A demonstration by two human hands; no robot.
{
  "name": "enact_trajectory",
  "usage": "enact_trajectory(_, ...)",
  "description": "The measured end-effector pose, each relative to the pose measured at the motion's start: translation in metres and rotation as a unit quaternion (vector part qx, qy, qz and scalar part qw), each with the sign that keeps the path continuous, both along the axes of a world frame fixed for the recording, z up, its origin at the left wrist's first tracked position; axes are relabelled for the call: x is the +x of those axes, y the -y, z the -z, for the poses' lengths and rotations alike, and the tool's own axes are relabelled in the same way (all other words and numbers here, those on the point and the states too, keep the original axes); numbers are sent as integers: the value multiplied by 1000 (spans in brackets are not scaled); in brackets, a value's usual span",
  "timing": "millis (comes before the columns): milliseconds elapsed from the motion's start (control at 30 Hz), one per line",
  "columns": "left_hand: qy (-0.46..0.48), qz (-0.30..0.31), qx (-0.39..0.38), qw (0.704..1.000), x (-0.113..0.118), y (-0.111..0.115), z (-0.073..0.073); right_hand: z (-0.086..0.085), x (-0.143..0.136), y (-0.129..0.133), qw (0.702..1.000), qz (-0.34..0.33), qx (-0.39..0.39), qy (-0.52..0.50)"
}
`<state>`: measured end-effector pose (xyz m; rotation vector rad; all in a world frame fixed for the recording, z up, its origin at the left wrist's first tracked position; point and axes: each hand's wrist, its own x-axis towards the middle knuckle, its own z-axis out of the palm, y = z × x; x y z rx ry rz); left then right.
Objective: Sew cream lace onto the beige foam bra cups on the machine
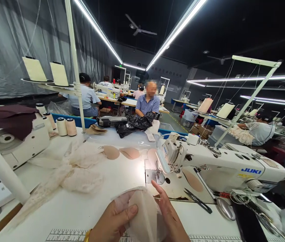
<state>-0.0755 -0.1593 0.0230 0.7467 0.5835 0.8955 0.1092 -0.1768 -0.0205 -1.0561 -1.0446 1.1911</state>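
Left hand (113,218) has the pale cup (146,213) pinched, thumb on its face. Right hand (169,210) is wide, fingers extended along the cup's right side — can't tell how firmly it bears on it. Cup sits between both hands, above the near tabletop (56,208), clear of the presser foot (159,176).

Progress, my read: partway. Cup is shaped, with a light strip down its middle; sheer fabric at its upper left looks loose. Can't tell which seams are finished. Beige pads (129,153) lie separate at the far side, so more pieces look unworked — total unclear.

Further out: lace fabric (82,178) heaped left, sewing machine (223,168) right, black snips (197,200) just in front of it. Thread cones (71,127) far left.
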Motion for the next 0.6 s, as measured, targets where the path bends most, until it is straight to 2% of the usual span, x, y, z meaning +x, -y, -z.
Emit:
enact_trajectory(100, 18, -63, -38, 997, 2, -2, 5, 11, -7, 3, 994, -5, -38, -107)
enact_trajectory(200, 17, -150, -76, 986, 9, -8, 10, 23, -17, 5, 991, 24, -30, -129)
enact_trajectory(300, 11, -201, -100, 974, 17, -11, 9, 28, -22, 4, 989, 53, -22, -134)
enact_trajectory(367, 13, -214, -107, 971, 20, -12, 8, 28, -22, 3, 987, 63, -21, -145)
enact_trajectory(600, 35, -205, -115, 971, 24, -11, 5, 36, -16, 0, 988, 63, -21, -141)
